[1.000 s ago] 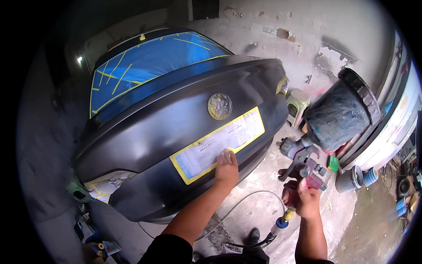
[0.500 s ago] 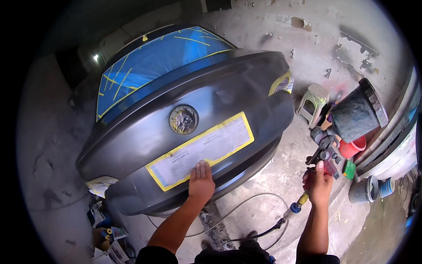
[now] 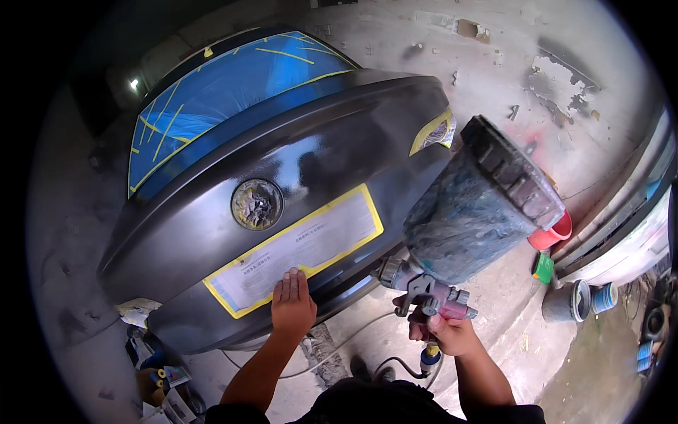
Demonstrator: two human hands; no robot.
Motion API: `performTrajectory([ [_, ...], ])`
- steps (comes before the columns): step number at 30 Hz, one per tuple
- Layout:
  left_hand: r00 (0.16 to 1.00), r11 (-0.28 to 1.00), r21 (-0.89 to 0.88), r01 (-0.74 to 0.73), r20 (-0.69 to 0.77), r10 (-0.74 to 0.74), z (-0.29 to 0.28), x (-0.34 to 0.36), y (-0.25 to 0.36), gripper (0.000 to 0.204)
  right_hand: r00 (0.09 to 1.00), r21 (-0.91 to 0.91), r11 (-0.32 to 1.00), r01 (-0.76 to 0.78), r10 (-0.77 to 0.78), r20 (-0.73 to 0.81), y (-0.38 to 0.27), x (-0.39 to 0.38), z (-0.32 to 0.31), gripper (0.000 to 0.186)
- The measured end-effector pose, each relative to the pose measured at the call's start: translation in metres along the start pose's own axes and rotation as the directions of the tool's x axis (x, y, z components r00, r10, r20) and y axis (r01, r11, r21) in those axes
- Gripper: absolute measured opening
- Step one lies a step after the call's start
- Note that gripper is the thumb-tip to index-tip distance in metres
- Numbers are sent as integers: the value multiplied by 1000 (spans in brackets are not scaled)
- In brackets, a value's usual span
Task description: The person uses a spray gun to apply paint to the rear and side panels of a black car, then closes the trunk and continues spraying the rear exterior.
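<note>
In my right hand (image 3: 455, 336) is a spray gun (image 3: 432, 298), its handle gripped by closed fingers and its nozzle pointing left toward the car. A big paint-stained dark cup (image 3: 470, 208) sits tilted on top of the gun. My left hand (image 3: 294, 302) lies flat, fingers stretched out, at the lower edge of a taped paper sheet (image 3: 296, 244) on the car's rear. Yellow tape borders that sheet. The dark rear panel (image 3: 176, 233) has a glossy patch above a round recess stuffed with crumpled masking (image 3: 257, 204).
Blue film with yellow tape covers the rear window (image 3: 233, 92). An air hose (image 3: 397, 361) runs from the gun near my feet. To the right stand a red bucket (image 3: 552, 232), a green box (image 3: 543, 268) and grey pails (image 3: 567, 302). Boxes and tape rolls (image 3: 166, 385) lie lower left.
My right hand has brought the spray gun left and closer, so its cup now hides the stool and part of the car's right side. My left hand stays on the taped sheet.
</note>
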State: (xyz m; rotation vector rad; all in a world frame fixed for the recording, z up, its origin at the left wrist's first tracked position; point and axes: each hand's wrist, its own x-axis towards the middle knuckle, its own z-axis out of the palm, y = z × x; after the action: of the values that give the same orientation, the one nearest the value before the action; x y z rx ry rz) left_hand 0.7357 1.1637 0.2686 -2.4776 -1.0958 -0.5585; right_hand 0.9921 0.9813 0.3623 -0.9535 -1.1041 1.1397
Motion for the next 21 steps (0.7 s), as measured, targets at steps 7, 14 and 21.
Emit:
performTrajectory([
  [7,1000,1000,20,15,8,-15,-5,0,4,56,947,-158,987,30,-78,-312,16,-1,-60,42],
  [14,992,985,117,126,-37,-122,-10,13,30,51,751,-302,949,-91,-134,-647,23,-25,-173,48],
  [21,970,951,205,232,-121,-211,-16,30,44,41,874,-105,989,-108,44,-484,49,-45,-216,48],
])
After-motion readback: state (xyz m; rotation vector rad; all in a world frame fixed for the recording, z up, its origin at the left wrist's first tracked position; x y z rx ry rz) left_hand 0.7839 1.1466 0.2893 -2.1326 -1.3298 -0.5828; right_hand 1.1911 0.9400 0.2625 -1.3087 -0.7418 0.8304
